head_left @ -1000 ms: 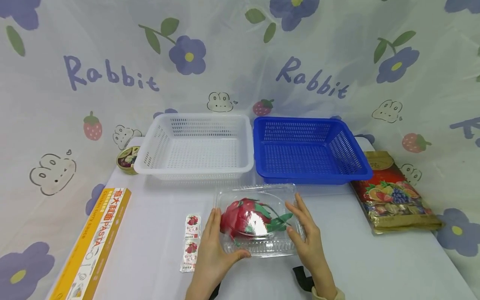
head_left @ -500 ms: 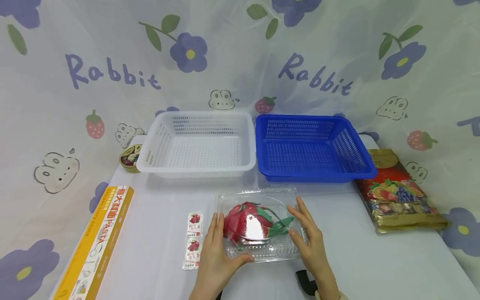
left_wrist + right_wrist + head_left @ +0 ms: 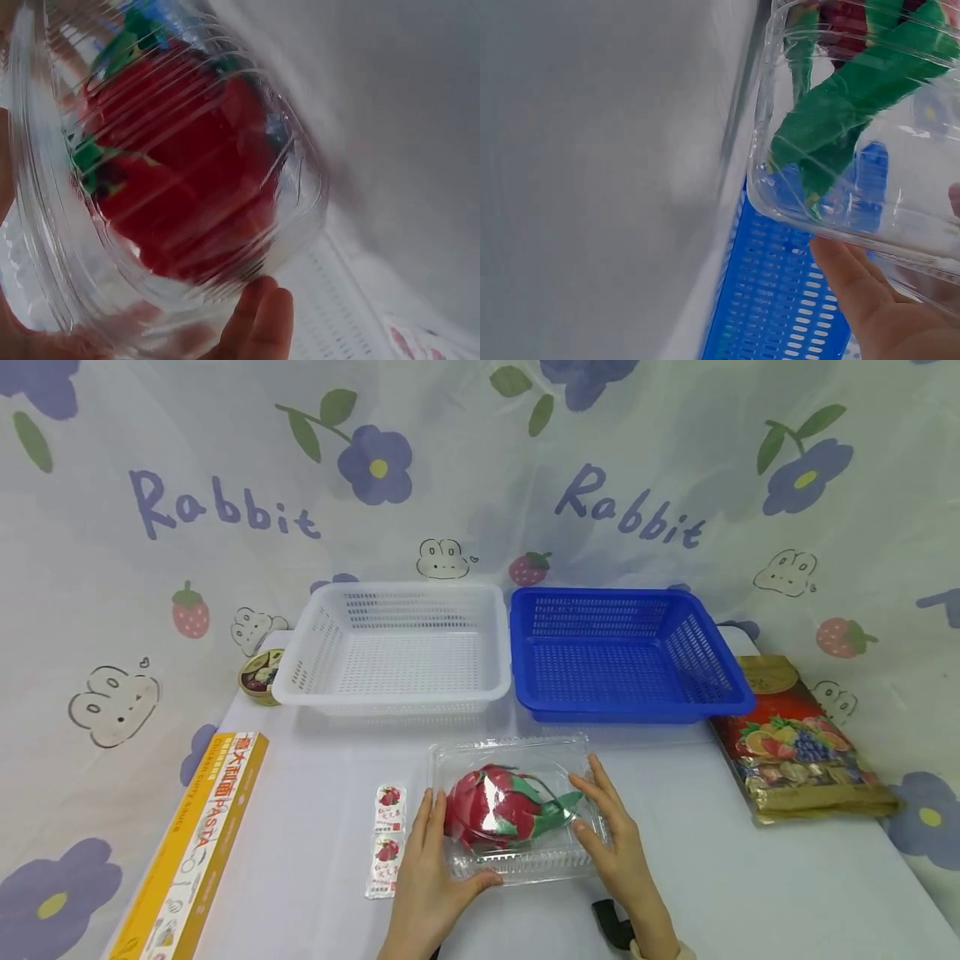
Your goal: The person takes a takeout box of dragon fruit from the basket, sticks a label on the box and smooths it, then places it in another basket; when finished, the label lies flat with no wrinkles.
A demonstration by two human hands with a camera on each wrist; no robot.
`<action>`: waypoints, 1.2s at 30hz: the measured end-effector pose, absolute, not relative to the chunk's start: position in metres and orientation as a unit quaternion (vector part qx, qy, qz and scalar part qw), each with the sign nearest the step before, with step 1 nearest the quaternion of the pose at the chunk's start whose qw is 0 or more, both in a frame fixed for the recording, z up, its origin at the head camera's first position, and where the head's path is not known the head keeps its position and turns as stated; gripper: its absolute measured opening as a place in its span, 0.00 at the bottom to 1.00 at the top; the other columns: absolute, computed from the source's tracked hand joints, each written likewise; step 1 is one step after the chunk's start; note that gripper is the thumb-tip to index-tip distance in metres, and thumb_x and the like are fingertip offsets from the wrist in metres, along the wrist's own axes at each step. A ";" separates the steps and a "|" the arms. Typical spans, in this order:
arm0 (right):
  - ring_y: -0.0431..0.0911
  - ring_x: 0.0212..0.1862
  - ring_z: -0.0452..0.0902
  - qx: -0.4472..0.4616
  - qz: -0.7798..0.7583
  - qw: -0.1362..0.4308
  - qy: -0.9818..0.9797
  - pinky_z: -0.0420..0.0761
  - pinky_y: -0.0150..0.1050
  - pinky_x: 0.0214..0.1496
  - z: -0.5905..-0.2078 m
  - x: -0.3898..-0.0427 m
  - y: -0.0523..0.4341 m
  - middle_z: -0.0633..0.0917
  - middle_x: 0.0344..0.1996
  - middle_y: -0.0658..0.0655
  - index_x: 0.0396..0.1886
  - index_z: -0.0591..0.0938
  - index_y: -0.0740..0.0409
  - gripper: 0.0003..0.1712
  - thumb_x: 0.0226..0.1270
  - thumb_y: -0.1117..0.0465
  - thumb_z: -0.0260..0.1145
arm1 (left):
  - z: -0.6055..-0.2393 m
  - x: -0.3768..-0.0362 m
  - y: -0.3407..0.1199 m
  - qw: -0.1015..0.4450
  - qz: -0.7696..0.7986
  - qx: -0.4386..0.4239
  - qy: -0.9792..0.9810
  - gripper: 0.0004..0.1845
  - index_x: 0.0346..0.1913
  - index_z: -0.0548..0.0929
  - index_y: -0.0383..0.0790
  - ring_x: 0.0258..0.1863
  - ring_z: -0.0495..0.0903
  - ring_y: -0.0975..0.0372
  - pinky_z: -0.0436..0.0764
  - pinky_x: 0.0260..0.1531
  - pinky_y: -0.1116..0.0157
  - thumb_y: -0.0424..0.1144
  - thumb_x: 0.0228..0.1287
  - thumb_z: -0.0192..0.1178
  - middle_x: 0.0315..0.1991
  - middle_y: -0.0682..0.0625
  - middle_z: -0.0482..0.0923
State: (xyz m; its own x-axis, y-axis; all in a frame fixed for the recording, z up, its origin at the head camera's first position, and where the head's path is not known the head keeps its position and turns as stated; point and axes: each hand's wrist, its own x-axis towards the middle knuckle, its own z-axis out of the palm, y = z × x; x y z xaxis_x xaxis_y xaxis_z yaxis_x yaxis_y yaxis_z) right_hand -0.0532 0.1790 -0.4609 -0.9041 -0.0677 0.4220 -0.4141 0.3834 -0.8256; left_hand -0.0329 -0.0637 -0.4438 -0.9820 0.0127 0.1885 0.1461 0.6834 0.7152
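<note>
A clear plastic clamshell box with its lid down lies between both hands in the head view. Inside it is a red dragon fruit with green leaf tips, also seen through the ribbed wall in the left wrist view. My left hand grips the box's left side, thumb at the front corner. On the right side my right hand holds it, fingers spread along the edge. Beside the left hand lies a strip of stickers printed with dragon fruit, partly hidden by that hand.
Behind the box stand a white basket and a blue basket. At left lie a yellow pasta box and a round tin. A red and gold bag lies right. A black object is near the right wrist.
The box and both hands have come slightly nearer the front of the table. Both hands keep their hold, and the head view has shifted a little.
</note>
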 end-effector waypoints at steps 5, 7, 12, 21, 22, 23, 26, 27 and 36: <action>0.44 0.78 0.46 0.127 0.529 0.115 -0.831 0.54 0.80 0.59 -0.460 -0.052 0.182 0.53 0.77 0.63 0.69 0.69 0.53 0.32 0.64 0.70 0.59 | -0.443 -0.033 -0.072 0.089 -0.388 -0.078 -0.914 0.61 0.73 0.62 0.38 0.64 0.70 0.39 0.78 0.52 0.43 0.53 0.30 0.81 0.72 0.36 0.60; 0.55 0.77 0.46 0.120 0.523 0.089 -0.839 0.53 0.81 0.58 -0.460 -0.051 0.184 0.50 0.77 0.63 0.71 0.67 0.51 0.34 0.65 0.68 0.59 | -0.442 -0.034 -0.076 0.079 -0.393 -0.089 -0.912 0.59 0.73 0.63 0.42 0.62 0.73 0.40 0.80 0.49 0.44 0.51 0.31 0.81 0.72 0.37 0.60; 0.74 0.73 0.46 0.128 0.507 0.059 -0.850 0.52 0.83 0.56 -0.462 -0.052 0.190 0.48 0.76 0.69 0.73 0.63 0.50 0.35 0.67 0.66 0.59 | -0.444 -0.037 -0.088 0.048 -0.432 -0.093 -0.896 0.53 0.69 0.69 0.56 0.63 0.73 0.42 0.79 0.50 0.43 0.45 0.31 0.82 0.73 0.43 0.60; 0.73 0.74 0.46 0.116 0.509 0.044 -0.852 0.51 0.82 0.57 -0.463 -0.050 0.192 0.48 0.77 0.66 0.74 0.61 0.46 0.35 0.68 0.64 0.58 | -0.450 -0.040 -0.116 -0.018 -0.464 -0.139 -0.875 0.56 0.71 0.64 0.63 0.73 0.60 0.47 0.69 0.60 0.37 0.47 0.31 0.80 0.77 0.51 0.54; 0.73 0.74 0.46 0.115 0.509 0.042 -0.852 0.51 0.82 0.58 -0.464 -0.050 0.191 0.48 0.77 0.66 0.74 0.61 0.45 0.35 0.68 0.64 0.58 | -0.452 -0.040 -0.120 -0.017 -0.461 -0.141 -0.876 0.58 0.72 0.63 0.62 0.74 0.59 0.52 0.68 0.61 0.39 0.48 0.29 0.80 0.77 0.52 0.54; 0.73 0.74 0.46 0.113 0.509 0.040 -0.853 0.51 0.82 0.58 -0.464 -0.050 0.191 0.48 0.77 0.67 0.74 0.61 0.45 0.35 0.68 0.64 0.58 | -0.453 -0.039 -0.124 -0.014 -0.460 -0.139 -0.877 0.60 0.73 0.62 0.60 0.74 0.57 0.57 0.68 0.64 0.45 0.49 0.28 0.80 0.77 0.52 0.55; 0.73 0.73 0.46 0.113 0.507 0.037 -0.853 0.51 0.82 0.57 -0.464 -0.050 0.190 0.48 0.77 0.67 0.74 0.61 0.45 0.35 0.69 0.63 0.58 | -0.458 -0.038 -0.135 0.011 -0.454 -0.124 -0.882 0.63 0.74 0.61 0.55 0.73 0.56 0.68 0.64 0.68 0.66 0.48 0.24 0.81 0.75 0.51 0.59; 0.73 0.73 0.46 0.113 0.507 0.037 -0.854 0.51 0.82 0.57 -0.464 -0.050 0.190 0.48 0.77 0.67 0.74 0.61 0.45 0.35 0.69 0.63 0.58 | -0.459 -0.038 -0.138 0.020 -0.450 -0.115 -0.886 0.63 0.74 0.62 0.54 0.72 0.57 0.67 0.64 0.67 0.66 0.48 0.24 0.81 0.74 0.49 0.60; 0.72 0.74 0.47 0.102 0.503 0.035 -0.858 0.51 0.82 0.58 -0.464 -0.049 0.191 0.49 0.77 0.65 0.74 0.61 0.44 0.35 0.69 0.63 0.58 | -0.454 -0.043 -0.147 0.037 -0.353 0.085 -0.931 0.49 0.69 0.67 0.38 0.63 0.64 0.33 0.71 0.53 0.35 0.41 0.40 0.79 0.70 0.31 0.60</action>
State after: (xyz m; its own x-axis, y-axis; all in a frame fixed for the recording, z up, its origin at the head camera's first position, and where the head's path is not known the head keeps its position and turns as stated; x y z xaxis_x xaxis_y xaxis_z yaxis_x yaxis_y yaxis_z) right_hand -0.0494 0.1910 -0.4638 -0.9767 -0.1403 0.1625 -0.2104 0.4736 -0.8553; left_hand -0.0434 -0.1468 -0.4544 -0.9827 -0.1847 0.0096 -0.1321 0.7370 0.6629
